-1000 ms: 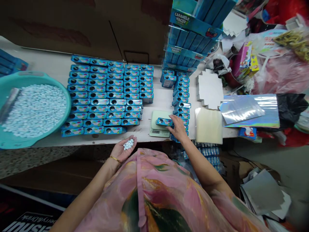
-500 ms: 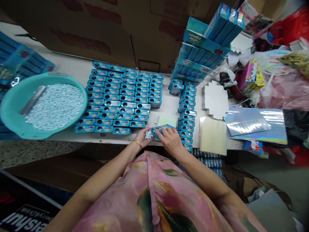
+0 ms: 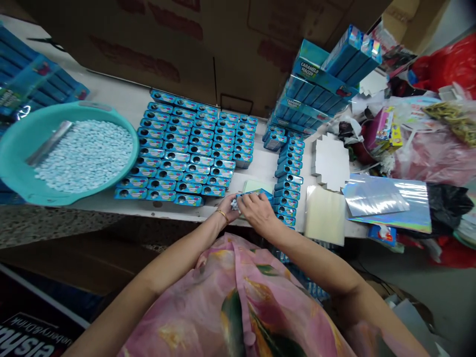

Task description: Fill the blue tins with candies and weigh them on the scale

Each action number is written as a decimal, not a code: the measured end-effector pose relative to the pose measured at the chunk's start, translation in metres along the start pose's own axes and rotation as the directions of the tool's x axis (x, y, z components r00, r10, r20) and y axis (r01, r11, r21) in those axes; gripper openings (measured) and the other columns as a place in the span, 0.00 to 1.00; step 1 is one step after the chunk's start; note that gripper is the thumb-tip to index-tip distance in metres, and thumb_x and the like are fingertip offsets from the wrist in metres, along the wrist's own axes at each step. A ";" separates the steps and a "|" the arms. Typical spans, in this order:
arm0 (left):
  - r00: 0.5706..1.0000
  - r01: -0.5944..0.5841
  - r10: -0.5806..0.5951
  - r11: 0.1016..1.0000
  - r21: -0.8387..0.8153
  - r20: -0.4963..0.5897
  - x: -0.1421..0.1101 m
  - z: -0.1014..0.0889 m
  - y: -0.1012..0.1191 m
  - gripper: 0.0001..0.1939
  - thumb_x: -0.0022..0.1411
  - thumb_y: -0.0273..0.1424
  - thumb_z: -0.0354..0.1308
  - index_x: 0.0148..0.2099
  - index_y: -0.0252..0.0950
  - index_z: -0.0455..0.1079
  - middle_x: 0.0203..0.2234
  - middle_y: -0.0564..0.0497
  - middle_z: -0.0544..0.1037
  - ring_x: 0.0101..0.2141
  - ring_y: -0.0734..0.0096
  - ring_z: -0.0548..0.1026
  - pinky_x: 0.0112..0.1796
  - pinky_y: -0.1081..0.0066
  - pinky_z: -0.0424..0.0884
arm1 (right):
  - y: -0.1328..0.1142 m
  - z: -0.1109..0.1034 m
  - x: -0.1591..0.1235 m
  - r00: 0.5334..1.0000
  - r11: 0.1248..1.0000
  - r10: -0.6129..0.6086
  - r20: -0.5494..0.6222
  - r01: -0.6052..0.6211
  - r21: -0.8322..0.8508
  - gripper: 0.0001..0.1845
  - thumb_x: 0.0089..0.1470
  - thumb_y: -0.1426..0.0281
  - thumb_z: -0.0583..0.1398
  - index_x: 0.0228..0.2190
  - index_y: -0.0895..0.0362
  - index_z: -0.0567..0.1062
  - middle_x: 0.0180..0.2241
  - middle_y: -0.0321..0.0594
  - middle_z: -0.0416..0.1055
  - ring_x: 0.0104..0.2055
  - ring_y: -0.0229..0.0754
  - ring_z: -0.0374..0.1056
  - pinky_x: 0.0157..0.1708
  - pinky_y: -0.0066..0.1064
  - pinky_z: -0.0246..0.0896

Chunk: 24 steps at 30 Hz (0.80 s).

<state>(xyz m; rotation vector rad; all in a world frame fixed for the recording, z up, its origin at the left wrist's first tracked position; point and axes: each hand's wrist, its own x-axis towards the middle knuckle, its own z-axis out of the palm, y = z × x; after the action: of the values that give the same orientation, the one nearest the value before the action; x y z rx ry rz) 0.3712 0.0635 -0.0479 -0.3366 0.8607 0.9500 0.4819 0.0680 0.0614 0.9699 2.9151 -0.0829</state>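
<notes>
Head view: right hand (image 3: 257,210) grasps blue box (image 3: 266,194) just in front of pale-green plate (image 3: 258,185); left hand (image 3: 226,205) cups white pellets (image 3: 234,204) by box's left end. Pellets could spill if palm tips or box slips.

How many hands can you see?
2: the left hand, cupping small pale pieces, and the right hand beside it, holding a blue box. No others show.

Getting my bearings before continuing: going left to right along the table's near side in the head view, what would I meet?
Teal basin, blue box rows, left hand, right hand, blue box column, cream sheets, shiny sheets.
</notes>
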 end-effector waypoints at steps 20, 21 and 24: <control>0.993 0.056 -0.068 0.991 -0.120 -0.098 -0.063 -0.059 0.021 0.09 0.57 0.27 0.47 0.30 0.31 0.67 0.22 0.47 0.71 0.20 0.74 0.69 0.15 0.78 0.63 | 0.064 0.070 -0.068 0.766 0.630 0.617 -0.179 -0.345 0.696 0.26 0.47 0.66 0.57 0.49 0.55 0.60 0.49 0.46 0.60 0.52 0.44 0.55 0.49 0.40 0.54; 0.990 0.046 -0.064 0.989 -0.137 -0.127 -0.069 -0.065 0.020 0.09 0.57 0.26 0.46 0.31 0.31 0.67 0.22 0.46 0.71 0.21 0.74 0.70 0.16 0.78 0.65 | 0.064 0.068 -0.075 0.735 0.611 0.650 -0.191 -0.357 0.706 0.24 0.48 0.67 0.56 0.48 0.55 0.61 0.48 0.45 0.61 0.51 0.44 0.56 0.48 0.40 0.55; 0.964 0.005 -0.052 0.984 -0.178 -0.262 -0.081 -0.079 0.017 0.09 0.58 0.25 0.46 0.35 0.31 0.68 0.24 0.45 0.72 0.23 0.72 0.72 0.20 0.74 0.70 | 0.065 0.069 -0.090 0.652 0.538 0.733 -0.197 -0.377 0.753 0.16 0.50 0.67 0.54 0.42 0.55 0.67 0.43 0.44 0.65 0.47 0.42 0.60 0.44 0.39 0.59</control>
<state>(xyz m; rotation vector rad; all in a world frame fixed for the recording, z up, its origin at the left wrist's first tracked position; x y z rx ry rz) 0.2945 -0.0209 -0.0337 -0.6385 1.0152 0.9691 0.5960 0.0612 -0.0015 2.3763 2.7493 -1.0408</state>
